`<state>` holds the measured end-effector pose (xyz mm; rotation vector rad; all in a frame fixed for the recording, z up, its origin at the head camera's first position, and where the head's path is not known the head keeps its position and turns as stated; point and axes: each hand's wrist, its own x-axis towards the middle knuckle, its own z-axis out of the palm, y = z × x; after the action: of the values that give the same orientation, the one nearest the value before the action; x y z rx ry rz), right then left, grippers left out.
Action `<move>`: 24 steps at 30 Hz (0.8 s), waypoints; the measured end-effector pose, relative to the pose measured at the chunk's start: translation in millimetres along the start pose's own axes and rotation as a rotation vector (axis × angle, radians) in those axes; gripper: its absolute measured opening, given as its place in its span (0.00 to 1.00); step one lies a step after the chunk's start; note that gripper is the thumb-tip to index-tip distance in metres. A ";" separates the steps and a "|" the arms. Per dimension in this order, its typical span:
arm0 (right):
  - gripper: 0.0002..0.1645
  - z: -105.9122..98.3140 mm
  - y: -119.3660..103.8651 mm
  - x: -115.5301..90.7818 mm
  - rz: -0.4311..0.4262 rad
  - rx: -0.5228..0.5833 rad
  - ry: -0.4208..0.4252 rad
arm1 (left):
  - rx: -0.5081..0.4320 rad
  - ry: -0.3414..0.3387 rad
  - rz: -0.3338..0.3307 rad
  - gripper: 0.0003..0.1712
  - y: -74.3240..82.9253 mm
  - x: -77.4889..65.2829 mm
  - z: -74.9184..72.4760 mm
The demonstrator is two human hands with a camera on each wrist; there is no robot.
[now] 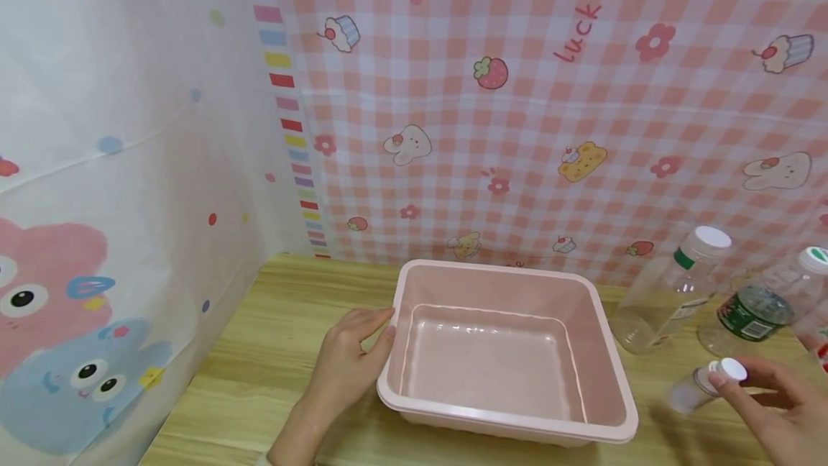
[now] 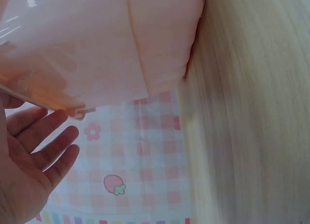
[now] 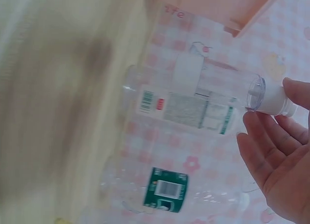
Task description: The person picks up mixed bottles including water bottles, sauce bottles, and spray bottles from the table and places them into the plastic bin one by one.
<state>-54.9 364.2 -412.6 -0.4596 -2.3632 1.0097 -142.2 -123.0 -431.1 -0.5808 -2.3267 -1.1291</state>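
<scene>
A pink plastic basin [image 1: 511, 419] stands on the wooden table. At its left rim is my left hand [image 1: 352, 354], fingertips and thumb touching the outer edge. In the left wrist view, the fingers of the left hand [image 2: 41, 151] lie loosely extended beside the rim. Right of the basin, my right hand [image 1: 776, 408] pinches the white cap of a small clear bottle [image 1: 695, 388] between thumb and fingers. The small bottle [image 3: 227, 83] hangs tilted above the table, as its shadow shows. Its contents are hard to make out.
Two larger clear bottles stand behind the right hand: one with a white cap [image 1: 666, 300], another with a green label [image 1: 753, 315]. A pink checked cloth [image 1: 453, 128] hangs behind the table, and a white printed cloth [image 1: 162, 164] on the left.
</scene>
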 end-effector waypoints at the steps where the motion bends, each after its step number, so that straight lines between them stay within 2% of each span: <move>1: 0.07 -0.6 -1.5 0.7 -0.029 0.033 0.012 | 0.003 0.000 0.002 0.16 -0.1 -0.1 -0.2; 5: 0.33 -2.5 -9.7 2.8 -0.122 0.165 0.067 | 0.004 0.003 0.011 0.16 -0.5 -0.6 -0.8; 7: 0.42 -3.2 -14.3 3.9 -0.172 0.228 0.098 | 0.003 0.003 0.011 0.16 -0.6 -0.7 -0.8; 13: 0.42 -6.9 -29.9 8.8 -0.251 0.223 0.142 | 0.004 -0.005 0.008 0.16 -0.6 -0.5 -1.3; 19: 0.37 -8.7 -44.5 14.3 -0.297 0.141 0.143 | 0.016 -0.002 0.016 0.16 -1.3 -0.8 -0.8; 22: 0.35 -8.9 -47.7 18.5 -0.333 0.151 0.136 | 0.020 0.000 0.017 0.16 -1.4 -1.2 0.0; 24: 0.37 -9.6 -49.7 20.7 -0.360 0.164 0.127 | 0.020 0.002 0.015 0.15 -1.2 -1.3 0.4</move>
<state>-71.0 346.8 -363.3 -0.0312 -2.1279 0.9618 -141.9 -123.6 -432.8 -0.5893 -2.3252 -1.0979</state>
